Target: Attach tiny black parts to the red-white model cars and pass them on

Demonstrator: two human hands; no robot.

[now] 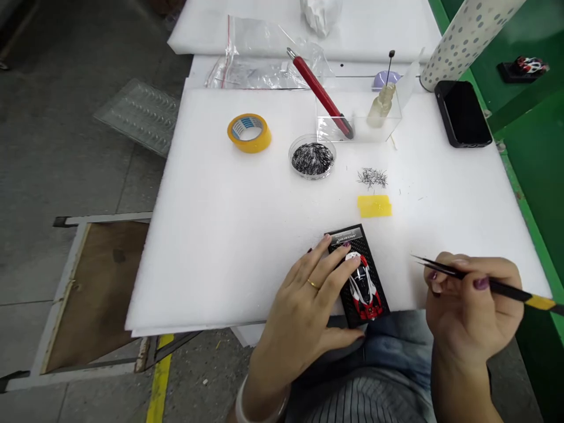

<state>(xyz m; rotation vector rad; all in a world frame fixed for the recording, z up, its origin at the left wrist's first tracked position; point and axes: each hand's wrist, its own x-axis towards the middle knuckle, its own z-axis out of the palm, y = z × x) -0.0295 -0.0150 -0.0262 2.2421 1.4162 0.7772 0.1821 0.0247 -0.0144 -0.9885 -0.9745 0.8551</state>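
A red, white and black model car point(365, 288) stands on a black display base point(376, 258) at the table's near edge. My left hand point(308, 294) grips it, with fingertips on the base and the car's front and the thumb at the near left side. In my right hand point(471, 305) is a pair of black tweezers point(449, 270), tips pointing left, apart from the car. Whether the tips hold anything is too small to tell. Beyond the car lie a yellow tape piece point(374, 205) and a small heap of thin black strips point(372, 177).
A round clear dish point(312, 157) holds many black strips. Around it are a yellow tape roll point(249, 133), a red pen point(319, 91) leaning on a clear acrylic box point(339, 129), a small bottle point(381, 107) and a phone point(462, 114). Another model car point(529, 66) sits far right.
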